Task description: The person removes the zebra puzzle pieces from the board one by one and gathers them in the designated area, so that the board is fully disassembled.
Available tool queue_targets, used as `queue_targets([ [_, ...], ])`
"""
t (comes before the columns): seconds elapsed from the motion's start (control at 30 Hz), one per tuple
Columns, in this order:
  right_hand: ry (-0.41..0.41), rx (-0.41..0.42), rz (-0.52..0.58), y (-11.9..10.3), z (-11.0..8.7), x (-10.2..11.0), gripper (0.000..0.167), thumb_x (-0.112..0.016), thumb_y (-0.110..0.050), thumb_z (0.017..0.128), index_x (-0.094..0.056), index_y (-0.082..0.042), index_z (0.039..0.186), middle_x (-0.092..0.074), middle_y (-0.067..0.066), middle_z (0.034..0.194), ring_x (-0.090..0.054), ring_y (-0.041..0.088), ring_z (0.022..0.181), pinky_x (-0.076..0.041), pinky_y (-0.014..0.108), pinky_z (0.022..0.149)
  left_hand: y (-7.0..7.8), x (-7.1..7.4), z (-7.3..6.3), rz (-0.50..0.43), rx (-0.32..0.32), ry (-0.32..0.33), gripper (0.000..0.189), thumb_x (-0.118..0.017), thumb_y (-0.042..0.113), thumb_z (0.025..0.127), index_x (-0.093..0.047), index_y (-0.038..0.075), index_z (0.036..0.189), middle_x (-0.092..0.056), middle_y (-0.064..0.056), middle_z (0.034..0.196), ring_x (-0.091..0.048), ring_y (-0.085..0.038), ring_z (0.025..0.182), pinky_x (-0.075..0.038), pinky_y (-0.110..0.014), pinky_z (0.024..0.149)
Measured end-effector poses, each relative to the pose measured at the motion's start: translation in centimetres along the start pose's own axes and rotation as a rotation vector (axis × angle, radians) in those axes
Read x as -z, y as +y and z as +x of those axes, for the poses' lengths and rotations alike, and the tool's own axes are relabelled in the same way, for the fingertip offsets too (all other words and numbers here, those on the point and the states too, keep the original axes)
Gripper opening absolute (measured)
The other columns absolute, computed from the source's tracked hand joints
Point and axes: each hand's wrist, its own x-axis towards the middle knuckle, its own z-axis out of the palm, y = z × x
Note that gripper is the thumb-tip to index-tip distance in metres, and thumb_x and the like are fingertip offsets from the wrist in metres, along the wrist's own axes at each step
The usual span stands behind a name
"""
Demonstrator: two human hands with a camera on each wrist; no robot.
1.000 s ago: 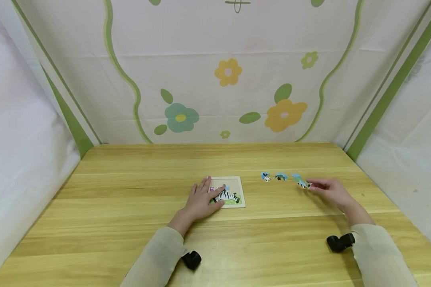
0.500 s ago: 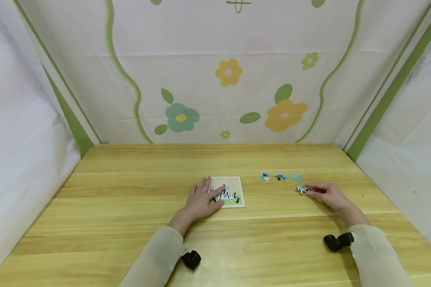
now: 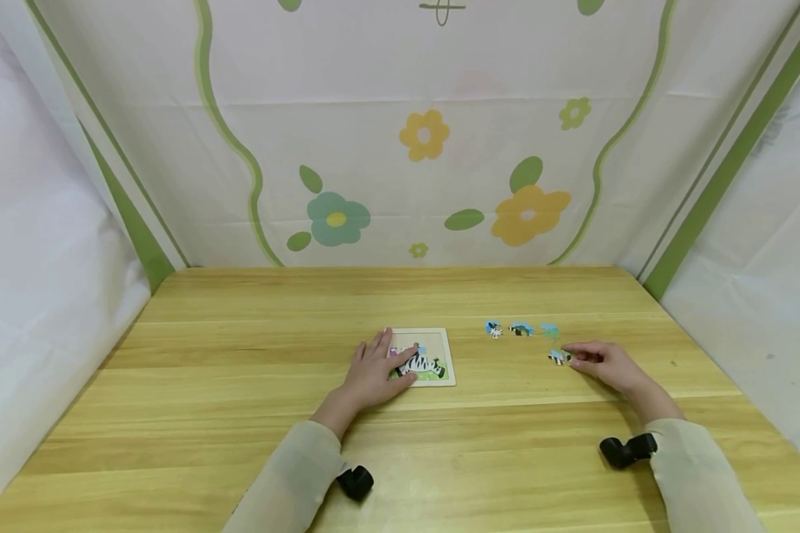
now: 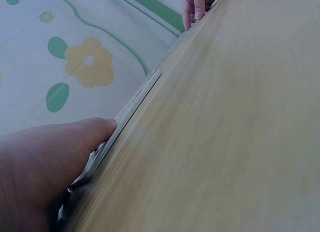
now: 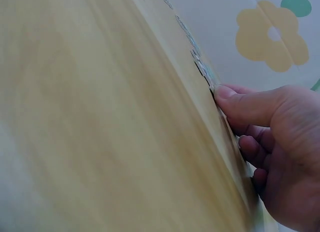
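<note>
My left hand point(image 3: 371, 376) lies with spread fingers on a square wooden puzzle board point(image 3: 450, 361) that shows part of a zebra picture. The hand covers the board's left part. In the left wrist view, the thumb point(image 4: 92, 134) rests at the board's edge. To the right, my right hand point(image 3: 612, 365) pinches a small blue, black and white puzzle piece point(image 3: 558, 357) between thumb and fingers, at or just above the table. The right wrist view shows the thumb point(image 5: 245, 104) on the end of this thin piece, seen edge-on.
Three loose puzzle pieces lie in a row beyond the right hand: a zebra-legs piece point(image 3: 493, 329), a dark green and blue piece point(image 3: 521, 329), and a light blue-green piece point(image 3: 550, 330). A flowered cloth point(image 3: 373, 148) hangs behind the wooden table point(image 3: 307, 311).
My right hand has drawn the pinched piece slightly nearer and turned it, leaving the light blue-green piece behind. The left hand stays in place on the board.
</note>
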Motion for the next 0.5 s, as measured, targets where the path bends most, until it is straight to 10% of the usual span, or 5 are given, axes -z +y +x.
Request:
queue_targets([
  [0.5, -0.010, -0.030, 0.005, 0.05, -0.04, 0.06, 0.037, -0.059, -0.017, 0.083, -0.055, 0.003, 0.113, -0.055, 0.010, 0.085, -0.044, 0.013, 0.068, -0.038, 0.024, 0.056, 0.05, 0.03, 0.05, -0.002, 0.007, -0.004, 0.051, -0.038, 0.052, 0.085, -0.036, 0.032, 0.132, -0.007, -0.016, 0.142, -0.003, -0.028, 0.128, -0.002, -0.049, 0.098],
])
